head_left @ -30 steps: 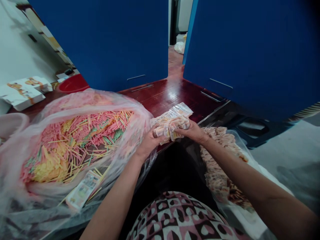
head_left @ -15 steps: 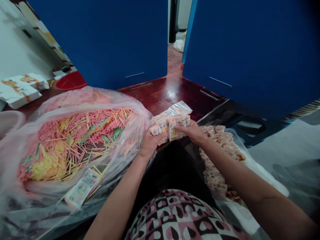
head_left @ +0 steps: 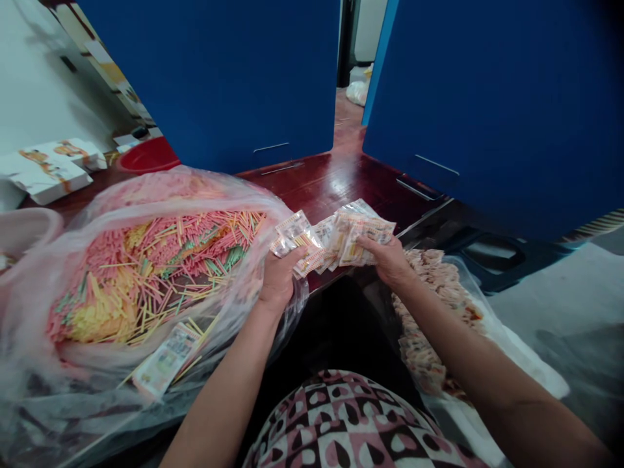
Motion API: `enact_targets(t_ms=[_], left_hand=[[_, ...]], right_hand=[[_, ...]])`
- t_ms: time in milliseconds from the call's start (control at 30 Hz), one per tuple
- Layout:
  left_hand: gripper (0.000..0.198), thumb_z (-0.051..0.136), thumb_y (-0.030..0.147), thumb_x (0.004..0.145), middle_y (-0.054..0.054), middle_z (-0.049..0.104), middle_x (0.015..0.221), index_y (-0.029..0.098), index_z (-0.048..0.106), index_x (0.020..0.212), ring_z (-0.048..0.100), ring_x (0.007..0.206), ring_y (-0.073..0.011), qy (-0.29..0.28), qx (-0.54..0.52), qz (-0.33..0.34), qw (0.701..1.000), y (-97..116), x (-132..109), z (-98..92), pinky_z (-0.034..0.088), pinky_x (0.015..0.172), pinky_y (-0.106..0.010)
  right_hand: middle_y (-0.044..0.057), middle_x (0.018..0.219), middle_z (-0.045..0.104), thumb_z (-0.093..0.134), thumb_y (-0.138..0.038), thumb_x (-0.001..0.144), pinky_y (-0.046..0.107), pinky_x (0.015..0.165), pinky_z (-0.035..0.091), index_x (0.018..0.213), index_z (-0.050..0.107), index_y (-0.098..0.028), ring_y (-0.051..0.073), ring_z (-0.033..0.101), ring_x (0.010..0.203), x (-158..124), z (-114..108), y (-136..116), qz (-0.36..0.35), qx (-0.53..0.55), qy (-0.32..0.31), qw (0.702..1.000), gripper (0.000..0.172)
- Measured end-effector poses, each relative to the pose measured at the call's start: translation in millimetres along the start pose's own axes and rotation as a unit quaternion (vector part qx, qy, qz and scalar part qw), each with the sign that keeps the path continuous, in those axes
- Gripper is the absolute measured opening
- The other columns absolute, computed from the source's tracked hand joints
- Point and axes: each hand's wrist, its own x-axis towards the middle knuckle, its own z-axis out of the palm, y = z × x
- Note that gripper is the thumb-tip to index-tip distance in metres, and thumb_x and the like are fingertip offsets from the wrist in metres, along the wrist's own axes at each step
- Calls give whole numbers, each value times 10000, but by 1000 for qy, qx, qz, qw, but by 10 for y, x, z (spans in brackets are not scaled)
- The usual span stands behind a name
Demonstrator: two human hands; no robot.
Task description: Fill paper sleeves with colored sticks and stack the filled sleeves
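My left hand [head_left: 281, 273] is closed round a few small printed packets [head_left: 298, 244], thumb on top. In my right hand [head_left: 390, 260] is a fanned bunch of similar packets [head_left: 358, 234], pinched under the thumb. The two bunches lie close together over the dark red table, and I cannot tell whether they touch. More packets show beneath and behind the bunches. To the left, a large clear plastic bag [head_left: 273, 201] lies open with a heap of thin pink, yellow and green sticks [head_left: 195, 244]. A flat stack of printed packets [head_left: 168, 361] rests on the bag's near side.
Two blue panels [head_left: 219, 78] stand beyond the red tabletop [head_left: 312, 185]. At the right, a clear-lined white tray [head_left: 526, 357] holds many brownish packets [head_left: 424, 312], near a dark plastic stool [head_left: 487, 253]. A red basin [head_left: 149, 156], white boxes [head_left: 53, 172] and a pale tub [head_left: 34, 227] sit left.
My hands have moved apart, the left leftward and the right slightly rightward. The packets are split into two clearer bunches, the right one fanned. The camera view has shifted slightly.
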Motion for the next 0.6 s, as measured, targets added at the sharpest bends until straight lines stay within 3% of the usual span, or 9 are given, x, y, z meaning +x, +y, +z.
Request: enact_targets(t_ms=[100,200,400,600], left_hand=[[580,929,313,563,-30,822,988,217,752,1107,778,995,-273,6,-10,18,1000,142,-4,-34,634,893,-410],[571,913,310,574,-38,820,1044,225,746,1113,761,1076,-290,3,-11,15,1000,248,-18,-48,633,921,-424],[378,871,404,635,-50,813,982,207,774,943,746,1132,-328,-66,-20,42,997,423,-11,75,635,924,-418],[274,807,373,776,-23,799,1074,223,758,1001,674,1285,-307,-33,1,122,992,892,87,122,588,1034,-401]], right_hand=[[71,1115,817,969,-439,501,514,1012,613,981,745,-219,342,759,1104,-18,5,-203,-26,28,5,999,574],[71,1115,816,978,-446,515,504,1003,619,962,749,-224,343,757,1116,-93,153,-406,-48,56,-41,996,549],[48,1100,815,960,-496,596,500,974,640,985,769,-236,300,775,1052,-320,802,-592,-51,-20,-217,975,506],[-9,1169,788,931,-416,663,482,1026,599,1041,764,-238,303,688,1274,-337,1263,-1015,-121,-35,-247,961,450]])
